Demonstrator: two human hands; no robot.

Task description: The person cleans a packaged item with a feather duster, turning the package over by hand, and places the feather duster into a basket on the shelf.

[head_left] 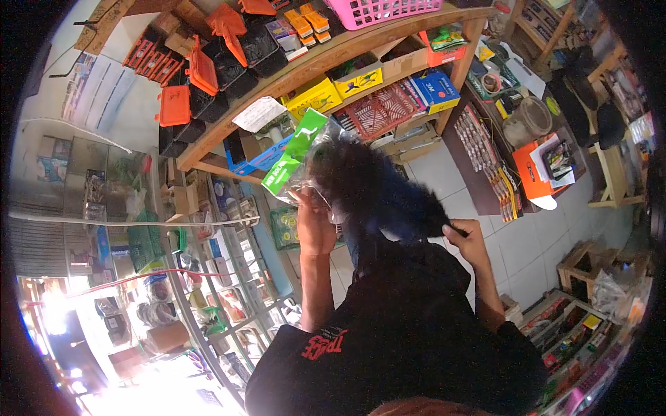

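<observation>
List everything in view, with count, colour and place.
Shelf: 1, wood brown, top centre
Fluffy item: 1, black and dark blue, centre
Packet: 1, clear and green, fluffy item's upper left
Pink basket: 1, pink, shelf top
Lids: several, orange, upper left
Yellow boxes: at least 2, yellow, shelf's lower tier
3M box: 1, blue and yellow, lower tier, right
Orange box: 1, orange, right
Floor: 1, pale tiles, right of centre
Small goods: too many to count
Shirt: 1, black, bottom
Left hand: 1, bare, at packet
Right hand: 1, bare, pinching fluffy item
</observation>
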